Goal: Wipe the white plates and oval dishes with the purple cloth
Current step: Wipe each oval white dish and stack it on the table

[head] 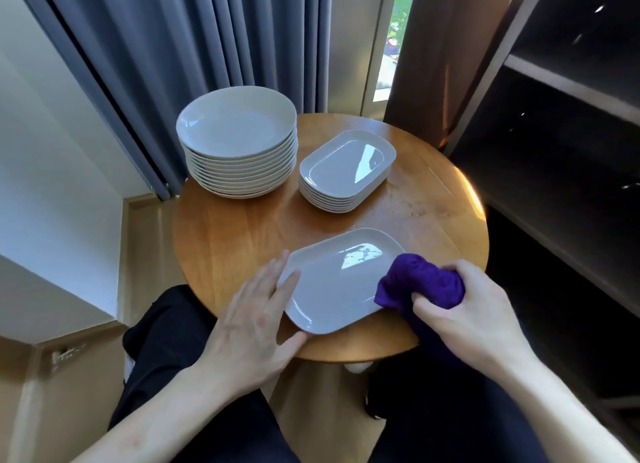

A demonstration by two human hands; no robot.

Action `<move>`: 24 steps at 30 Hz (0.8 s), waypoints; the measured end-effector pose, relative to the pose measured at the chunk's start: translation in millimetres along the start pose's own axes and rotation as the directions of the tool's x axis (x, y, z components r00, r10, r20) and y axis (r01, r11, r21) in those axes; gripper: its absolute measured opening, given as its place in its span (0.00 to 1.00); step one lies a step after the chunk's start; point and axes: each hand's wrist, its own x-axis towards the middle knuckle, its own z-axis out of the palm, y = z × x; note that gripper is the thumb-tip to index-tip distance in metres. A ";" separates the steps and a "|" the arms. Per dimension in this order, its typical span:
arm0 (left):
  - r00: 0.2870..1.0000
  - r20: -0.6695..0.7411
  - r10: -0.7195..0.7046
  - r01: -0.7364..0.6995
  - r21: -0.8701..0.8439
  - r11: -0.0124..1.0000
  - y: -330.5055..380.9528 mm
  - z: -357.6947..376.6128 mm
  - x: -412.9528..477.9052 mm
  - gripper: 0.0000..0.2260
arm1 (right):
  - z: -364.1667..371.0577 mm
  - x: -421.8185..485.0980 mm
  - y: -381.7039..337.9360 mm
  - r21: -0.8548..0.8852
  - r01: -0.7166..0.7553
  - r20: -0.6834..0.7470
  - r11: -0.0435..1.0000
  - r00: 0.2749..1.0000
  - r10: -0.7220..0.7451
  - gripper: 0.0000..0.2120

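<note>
A white oval dish lies on the near part of the round wooden table. My left hand grips its left rim, thumb under the near edge and fingers over the far edge. My right hand is closed around a bunched purple cloth, which presses on the dish's right end. A tall stack of round white plates stands at the back left of the table. A lower stack of oval dishes sits right of it.
Water drops mark the table's right side. Grey curtains hang behind the table. A dark shelving unit stands to the right. My legs in dark trousers are under the near edge.
</note>
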 end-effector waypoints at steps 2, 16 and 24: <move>0.995 -0.014 0.097 -0.097 -0.013 0.995 4.4 1.7 -3.1 0.30 | -3.9 6.2 9.3 0.056 -0.048 -0.026 0.997 0.998 0.050 0.15; 0.907 -0.291 0.303 -0.326 -0.031 0.945 12.8 11.3 -5.2 0.12 | 3.2 23.9 28.6 0.475 -0.227 -0.045 0.850 0.959 0.281 0.10; 0.937 -0.314 -0.150 -0.071 -0.596 0.800 30.4 -24.2 -4.2 0.11 | -0.2 27.2 25.7 0.795 -0.326 0.089 0.511 0.897 0.434 0.13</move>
